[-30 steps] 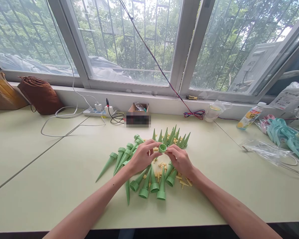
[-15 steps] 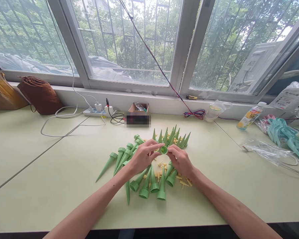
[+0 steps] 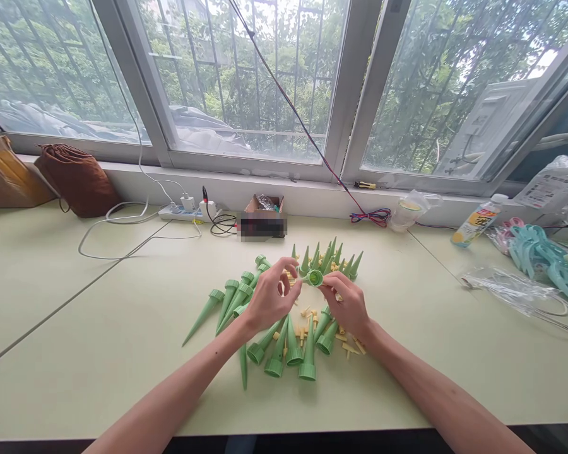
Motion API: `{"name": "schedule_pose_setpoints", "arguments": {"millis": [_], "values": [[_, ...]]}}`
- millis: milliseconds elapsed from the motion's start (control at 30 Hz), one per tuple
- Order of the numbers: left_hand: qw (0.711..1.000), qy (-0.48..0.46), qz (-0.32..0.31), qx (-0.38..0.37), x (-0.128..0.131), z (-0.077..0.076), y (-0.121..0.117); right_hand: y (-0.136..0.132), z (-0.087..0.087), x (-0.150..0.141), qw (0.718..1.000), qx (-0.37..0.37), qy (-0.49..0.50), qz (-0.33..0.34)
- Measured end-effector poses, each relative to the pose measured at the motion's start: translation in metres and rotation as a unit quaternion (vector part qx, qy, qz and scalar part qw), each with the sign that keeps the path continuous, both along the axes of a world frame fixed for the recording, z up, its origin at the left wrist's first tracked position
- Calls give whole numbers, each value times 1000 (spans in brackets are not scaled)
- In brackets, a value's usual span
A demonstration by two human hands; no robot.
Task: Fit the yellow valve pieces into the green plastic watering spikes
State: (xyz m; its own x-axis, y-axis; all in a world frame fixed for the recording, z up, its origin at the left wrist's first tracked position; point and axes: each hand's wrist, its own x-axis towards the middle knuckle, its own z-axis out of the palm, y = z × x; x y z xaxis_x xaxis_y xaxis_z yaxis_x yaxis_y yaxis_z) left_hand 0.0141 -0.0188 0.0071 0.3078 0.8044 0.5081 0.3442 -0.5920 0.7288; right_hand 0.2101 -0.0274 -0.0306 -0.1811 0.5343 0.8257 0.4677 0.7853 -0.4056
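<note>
A green plastic watering spike [image 3: 315, 278] is held above the table, the round opening of its wide end facing me. My right hand [image 3: 348, 302] pinches it by the rim. Beside it on the left, my left hand [image 3: 274, 293] has thumb and forefinger apart, the thumb tip close to the spike. Below my hands lie several green spikes [image 3: 307, 366], wide ends towards me. More green spikes [image 3: 231, 296] lie fanned out on the left, with caps on. Pale yellow plastic fittings [image 3: 349, 349] are scattered among them.
Behind my hands, several green spikes [image 3: 329, 252] stand points up. Along the window side are a brown drawstring bag [image 3: 78, 180], a power strip [image 3: 170, 212], a small cardboard box [image 3: 262, 217] and a drink bottle [image 3: 478, 221]. Teal plastic pieces [image 3: 542, 252] and clear bags [image 3: 506, 287] lie at right.
The spike has turned and shifted slightly right; its side now shows towards my left hand. My left fingers have parted from its rim, while my right hand keeps its pinch.
</note>
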Motion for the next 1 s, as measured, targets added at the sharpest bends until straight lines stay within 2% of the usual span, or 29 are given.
{"name": "schedule_pose_setpoints", "arguments": {"millis": [100, 300, 400, 767, 1000], "values": [[997, -35, 18, -59, 1, 2, 0, -1, 2, 0, 1000, 20, 7, -7], [968, -48, -67, -237, 2, -2, 3, -2, 2, -1, 998, 56, -22, -4], [954, -48, -86, -285, 1, -3, 3, -1, -1, -1, 998, 59, -35, 6], [955, -26, -141, -261, -4, 1, 3, 0, -5, 1, 998, 45, -46, 9], [969, 7, -130, -208, -5, 5, 5, 3, -9, 3, 998, 31, -56, 14]]}}
